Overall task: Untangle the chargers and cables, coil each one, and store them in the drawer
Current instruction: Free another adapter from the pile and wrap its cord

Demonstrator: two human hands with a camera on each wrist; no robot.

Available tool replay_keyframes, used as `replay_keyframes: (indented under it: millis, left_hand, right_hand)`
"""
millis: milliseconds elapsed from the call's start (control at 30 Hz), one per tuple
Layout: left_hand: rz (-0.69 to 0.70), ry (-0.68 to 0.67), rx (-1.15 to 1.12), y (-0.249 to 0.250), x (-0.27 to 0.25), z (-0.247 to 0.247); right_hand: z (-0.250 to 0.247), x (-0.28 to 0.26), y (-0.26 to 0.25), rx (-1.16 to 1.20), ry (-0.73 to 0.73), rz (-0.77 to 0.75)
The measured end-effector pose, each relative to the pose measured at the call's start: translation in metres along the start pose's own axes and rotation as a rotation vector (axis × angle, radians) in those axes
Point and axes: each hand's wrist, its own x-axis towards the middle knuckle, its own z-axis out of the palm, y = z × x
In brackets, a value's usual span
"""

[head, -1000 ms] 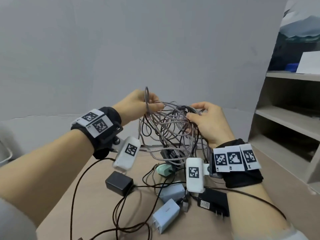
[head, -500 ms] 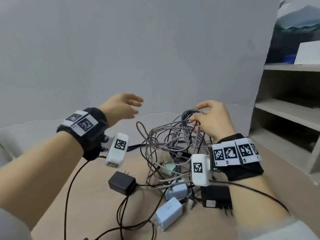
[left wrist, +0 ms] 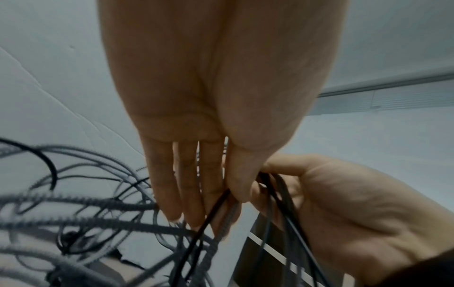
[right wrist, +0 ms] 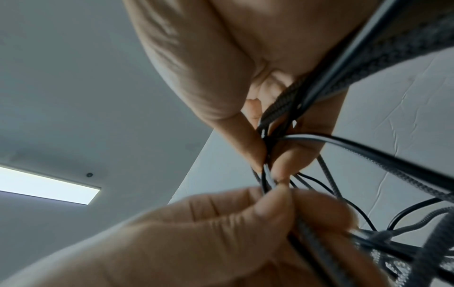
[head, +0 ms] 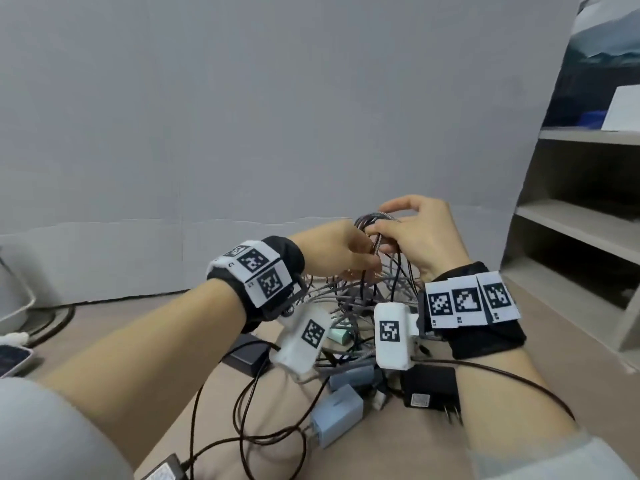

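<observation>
No legible text, brand or number is shown. Only black-and-white square code markers are seen on the wristbands (head: 258, 271) and on the white wrist modules (head: 390, 332); a small label on the black adapter (head: 420, 399) is too blurred to be read.

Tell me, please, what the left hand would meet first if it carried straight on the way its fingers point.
Most likely the right hand: the left hand points at it, both pinching the lifted cable bundle between them. Depth is unclear, so strands may come first.
</observation>
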Motion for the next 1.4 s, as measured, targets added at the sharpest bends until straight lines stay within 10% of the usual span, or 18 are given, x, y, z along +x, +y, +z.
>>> replay_keyframes:
  millis: [367,533,733,1133,1233,1400]
  left_hand:
    - [-0.146,0.131,-0.25,-0.042,-0.024,-0.049]
    - [-0.058,0.305,-0.43,-0.018,-0.024,-0.058]
    - [0.031,0.355,-0.569,0.01,-0.022,-0.067]
    - [-0.218,0.501,-1.079,0.001,-0.007,-0.075]
    - [-0.183,0.39,-1.119,-0.002,-0.009,-0.069]
    - [-0.112,0.024,-0.569,-0.005,-0.023,-0.035]
  right_hand:
    - [-0.001,-0.002,-0.003,-0.187,-0.019,-0.008]
    - [0.008,-0.014,-0.013,-0.615,-0.074,-0.099]
    - [0.029,-0.027,-0.022,-0.323,-0.24,-0.261]
    - [0.018,-0.021,-0.011,-0.71,-0.421,-0.274]
    - [0.014,-0.017,-0.011,-0.621,-0.29,-0.301]
    - [0.011,-0.008,-0.01,-0.359,-0.034,-0.301]
